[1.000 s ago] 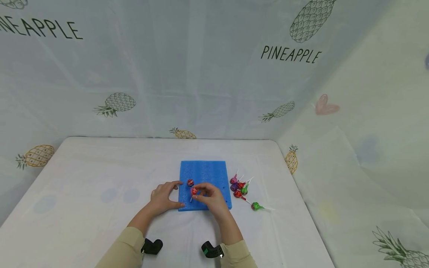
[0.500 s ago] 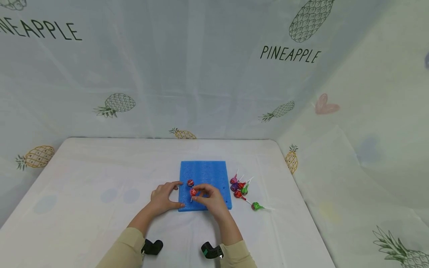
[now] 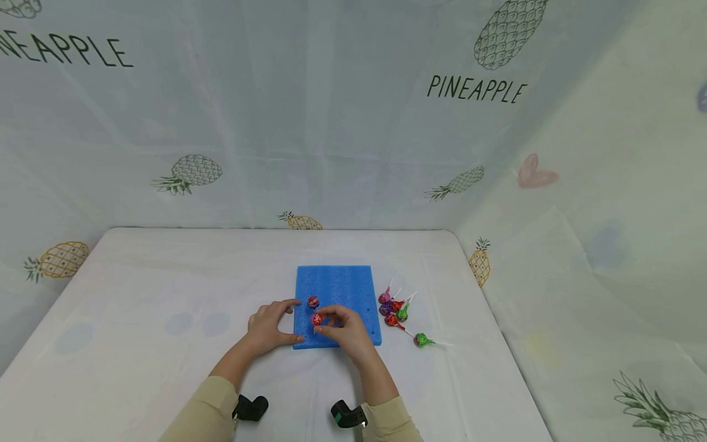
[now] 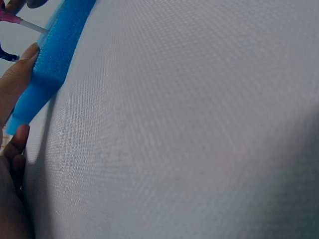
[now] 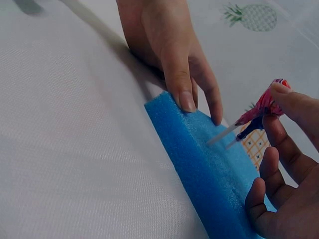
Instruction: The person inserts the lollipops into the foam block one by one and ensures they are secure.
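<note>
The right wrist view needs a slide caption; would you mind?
Right hand pinches a lollipop over blue foam touched by the left hand.

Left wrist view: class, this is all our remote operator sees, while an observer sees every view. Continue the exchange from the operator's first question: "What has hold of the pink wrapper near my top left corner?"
Observer: The right hand pinches that lollipop by its round wrapped head, which your picture cuts off.
Operator: Are there any loose lollipops about?
Observer: Yes, the head view shows a cluster of loose lollipops on the table, to the right of the blue foam block.
Operator: And which side of the block is my left hand on?
Observer: The person's left side; its thumb and a finger rest at that edge.
</note>
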Motion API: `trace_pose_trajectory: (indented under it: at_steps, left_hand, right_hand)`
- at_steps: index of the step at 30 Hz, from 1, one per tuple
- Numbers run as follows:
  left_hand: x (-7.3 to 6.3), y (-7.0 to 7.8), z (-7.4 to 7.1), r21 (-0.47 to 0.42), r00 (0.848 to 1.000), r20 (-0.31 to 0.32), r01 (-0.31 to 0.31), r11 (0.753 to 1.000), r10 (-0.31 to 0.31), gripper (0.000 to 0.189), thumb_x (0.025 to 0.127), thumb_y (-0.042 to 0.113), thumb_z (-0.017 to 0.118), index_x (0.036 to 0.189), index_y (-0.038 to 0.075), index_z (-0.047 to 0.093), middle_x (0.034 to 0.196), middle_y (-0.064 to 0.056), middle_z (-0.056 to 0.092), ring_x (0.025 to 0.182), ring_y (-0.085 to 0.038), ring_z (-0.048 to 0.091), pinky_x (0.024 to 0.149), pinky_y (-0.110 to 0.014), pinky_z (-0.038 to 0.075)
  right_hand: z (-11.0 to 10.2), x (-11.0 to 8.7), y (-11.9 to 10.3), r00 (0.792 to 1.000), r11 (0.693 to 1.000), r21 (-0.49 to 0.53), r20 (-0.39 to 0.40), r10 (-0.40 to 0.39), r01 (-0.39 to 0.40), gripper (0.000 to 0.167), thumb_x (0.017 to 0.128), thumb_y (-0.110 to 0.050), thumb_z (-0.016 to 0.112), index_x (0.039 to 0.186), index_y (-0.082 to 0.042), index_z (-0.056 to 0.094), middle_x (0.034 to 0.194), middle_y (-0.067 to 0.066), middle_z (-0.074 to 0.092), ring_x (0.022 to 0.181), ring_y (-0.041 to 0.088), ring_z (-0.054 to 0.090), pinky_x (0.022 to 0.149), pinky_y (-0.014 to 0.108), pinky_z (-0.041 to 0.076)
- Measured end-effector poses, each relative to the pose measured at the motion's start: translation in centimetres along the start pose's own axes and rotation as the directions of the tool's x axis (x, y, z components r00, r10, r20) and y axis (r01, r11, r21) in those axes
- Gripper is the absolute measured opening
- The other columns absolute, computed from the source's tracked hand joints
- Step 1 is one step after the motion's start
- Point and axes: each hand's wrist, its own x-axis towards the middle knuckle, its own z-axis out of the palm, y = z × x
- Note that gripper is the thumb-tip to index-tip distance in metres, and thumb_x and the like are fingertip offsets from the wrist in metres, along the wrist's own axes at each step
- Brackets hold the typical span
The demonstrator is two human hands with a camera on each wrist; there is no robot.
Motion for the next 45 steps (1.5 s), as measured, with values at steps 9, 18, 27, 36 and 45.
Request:
trace_pose_trajectory:
  at_steps: [9, 18, 27, 36, 45]
  left_hand:
    - [0.05, -0.08, 0.05, 0.008, 1.0, -0.002, -0.005, 1.0, 0.005, 0.081, 0.069, 0.051, 0.084, 0.137, 0.022, 0.052, 0.116, 0.001, 0.057, 0.111, -0.03, 0.047, 0.081, -0.049, 0.036]
    - [-0.13, 0.1, -0.06, 0.007, 1.0, 0.004, -0.007, 1.0, 0.007, 0.081, 0.069, 0.05, 0.084, 0.137, 0.021, 0.052, 0.115, 0.0, 0.056, 0.111, -0.031, 0.046, 0.082, -0.049, 0.035]
    - [0.01, 0.12, -0.06, 0.004, 1.0, -0.001, -0.01, 1.0, 0.01, 0.081, 0.069, 0.05, 0.084, 0.137, 0.021, 0.052, 0.116, 0.0, 0.057, 0.112, -0.031, 0.046, 0.082, -0.05, 0.035]
    - [-0.01, 0.04, -0.04, 0.007, 1.0, -0.004, -0.012, 1.0, 0.012, 0.082, 0.069, 0.05, 0.084, 0.138, 0.02, 0.051, 0.115, 0.0, 0.057, 0.112, -0.031, 0.046, 0.082, -0.05, 0.035]
    - [0.03, -0.07, 0.07, 0.007, 1.0, 0.003, -0.006, 1.0, 0.006, 0.083, 0.069, 0.053, 0.083, 0.138, 0.021, 0.051, 0.116, 0.0, 0.057, 0.113, -0.031, 0.046, 0.084, -0.05, 0.036]
  right_hand:
    - [0.06, 0.14, 0.0, 1.0, 1.0, -0.024, 0.006, 0.001, -0.001, 0.023, 0.083, -0.015, 0.079, 0.105, -0.013, 0.073, 0.097, 0.014, 0.064, 0.081, 0.017, 0.052, 0.064, 0.025, 0.043]
    - [0.02, 0.23, 0.29, 1.0, 0.999, -0.048, 0.014, -0.011, 0.011, 0.023, 0.083, -0.015, 0.079, 0.105, -0.012, 0.073, 0.095, 0.004, 0.064, 0.081, 0.017, 0.052, 0.065, 0.025, 0.043]
    - [-0.17, 0.22, 0.07, 1.0, 0.998, -0.068, 0.021, -0.007, 0.008, 0.023, 0.084, -0.015, 0.079, 0.105, -0.012, 0.073, 0.093, 0.002, 0.065, 0.078, 0.016, 0.052, 0.064, 0.025, 0.043]
    - [-0.17, 0.27, 0.17, 1.0, 0.998, -0.066, 0.019, -0.004, 0.006, 0.022, 0.083, -0.013, 0.079, 0.104, -0.013, 0.073, 0.093, 0.008, 0.065, 0.077, 0.016, 0.051, 0.063, 0.025, 0.042]
    - [-0.1, 0.3, 0.34, 1.0, 0.998, -0.07, 0.006, 0.006, -0.006, 0.023, 0.082, -0.014, 0.08, 0.103, -0.013, 0.074, 0.093, 0.007, 0.066, 0.077, 0.016, 0.051, 0.063, 0.025, 0.042]
